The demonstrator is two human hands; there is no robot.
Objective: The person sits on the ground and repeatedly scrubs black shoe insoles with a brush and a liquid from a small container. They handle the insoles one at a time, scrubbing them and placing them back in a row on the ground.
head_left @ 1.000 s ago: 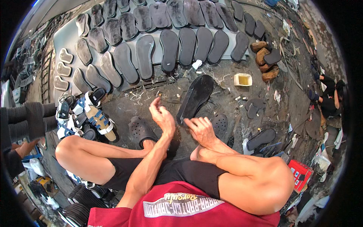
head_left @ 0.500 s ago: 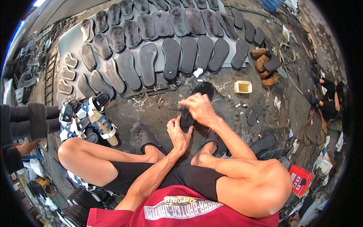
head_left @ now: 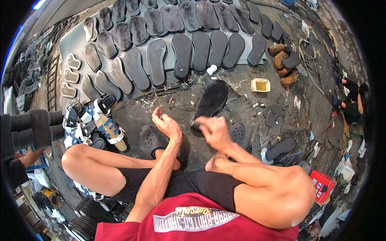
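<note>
A dark shoe sole (head_left: 212,100) lies on the ground in front of me, its lower end toward my feet. My right hand (head_left: 217,131) is at that lower end, fingers bent and smeared by motion, with the fingertips over or against the sole's edge. Whether anything is pinched in them cannot be made out. My left hand (head_left: 168,125) is raised to the left of the sole, apart from it. Its fingers are loosely curled and apart, and nothing shows in them.
Rows of insoles (head_left: 157,60) lie on a grey sheet (head_left: 66,44) ahead. A square tub (head_left: 260,85) of yellowish stuff stands right of the sole, near brown blocks (head_left: 281,60). Strapped sandals (head_left: 106,124) are piled at left. Clogs (head_left: 152,138) sit by my feet; a red box (head_left: 321,186) is at right.
My left hand has let go of the sole and moved up and left. My right hand has drawn down from the sole's middle to its lower end. My right foot is out of its clog.
</note>
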